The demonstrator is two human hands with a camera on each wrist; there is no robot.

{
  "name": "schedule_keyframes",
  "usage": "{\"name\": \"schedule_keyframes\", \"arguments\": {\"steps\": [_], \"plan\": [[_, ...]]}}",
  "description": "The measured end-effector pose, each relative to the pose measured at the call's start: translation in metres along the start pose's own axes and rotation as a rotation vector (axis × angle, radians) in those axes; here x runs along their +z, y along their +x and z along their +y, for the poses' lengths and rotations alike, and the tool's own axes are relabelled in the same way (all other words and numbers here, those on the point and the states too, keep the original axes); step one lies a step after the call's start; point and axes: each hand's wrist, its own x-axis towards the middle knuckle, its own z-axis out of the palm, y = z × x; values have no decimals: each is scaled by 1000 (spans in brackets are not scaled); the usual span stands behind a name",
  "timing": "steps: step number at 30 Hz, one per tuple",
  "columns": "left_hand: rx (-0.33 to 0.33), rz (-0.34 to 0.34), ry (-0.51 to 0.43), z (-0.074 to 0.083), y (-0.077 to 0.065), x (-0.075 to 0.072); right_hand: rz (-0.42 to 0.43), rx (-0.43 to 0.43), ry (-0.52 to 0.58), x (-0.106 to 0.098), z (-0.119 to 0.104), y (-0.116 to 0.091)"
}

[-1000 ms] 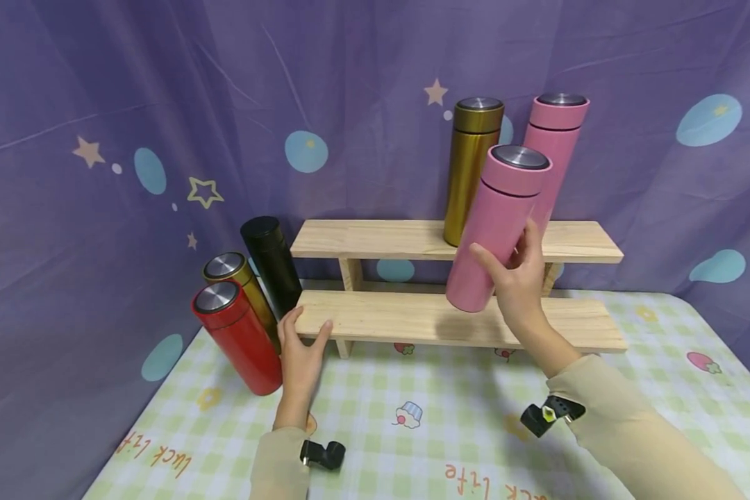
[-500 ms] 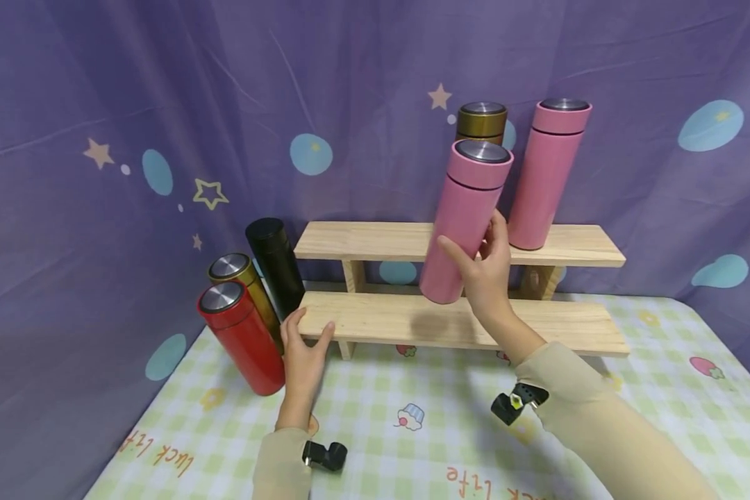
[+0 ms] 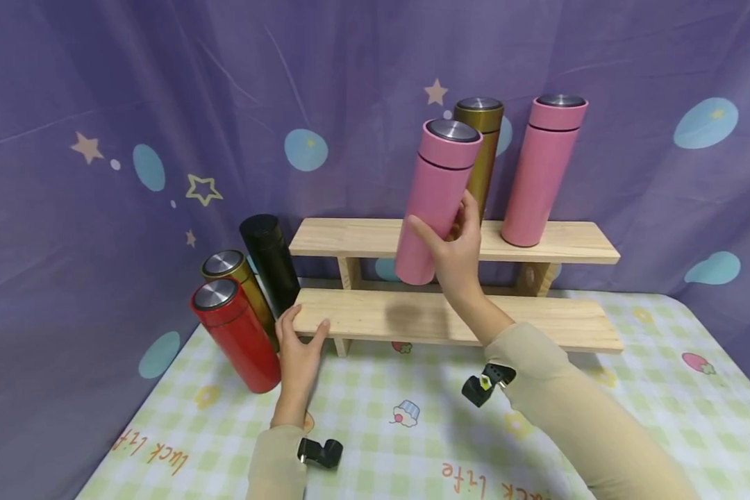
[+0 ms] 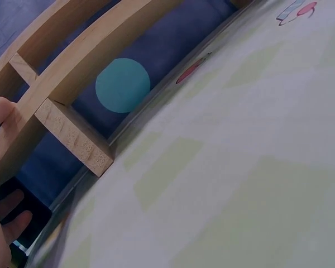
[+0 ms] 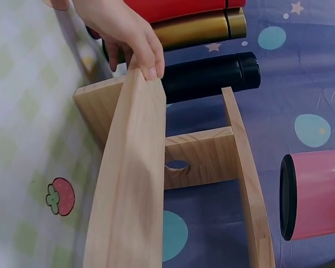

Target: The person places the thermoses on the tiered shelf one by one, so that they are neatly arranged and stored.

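Observation:
My right hand (image 3: 459, 260) grips a pink thermos (image 3: 437, 184) around its body. It is in the air, slightly tilted, in front of the upper board of a two-tier wooden shelf (image 3: 350, 236). Its dark base shows at the right edge of the right wrist view. My left hand (image 3: 298, 364) holds the left end of the lower board (image 5: 128, 178), thumb on one side and fingers round the end. On the upper board stand a gold thermos (image 3: 489, 153), partly hidden by the held one, and a second pink thermos (image 3: 545, 173) farther right.
Left of the shelf stand a red thermos (image 3: 240, 340), another gold thermos (image 3: 253, 292) and a black thermos (image 3: 271, 264), close to my left hand. A checked cloth (image 3: 375, 451) covers the table. Behind hangs a purple curtain (image 3: 362, 83).
My right hand has carried the pink thermos leftward and a little upward, past the front of the standing gold one. The left hand stays on the shelf end.

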Motion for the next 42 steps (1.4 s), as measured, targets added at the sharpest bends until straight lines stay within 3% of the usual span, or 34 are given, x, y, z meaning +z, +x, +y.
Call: {"name": "schedule_keyframes", "arguments": {"steps": [15,24,31,42], "plan": [[-12,-3,-20,1,-1,4,19,19,75,25,9,17],[-10,-9,-39,1,-1,4,44,39,42,38,14,25],[-13,-10,-37,3,1,2,23,71,-37,48,6,35],[-13,2,-41,2,2,1,-11,86,-127,58,23,52]]}}
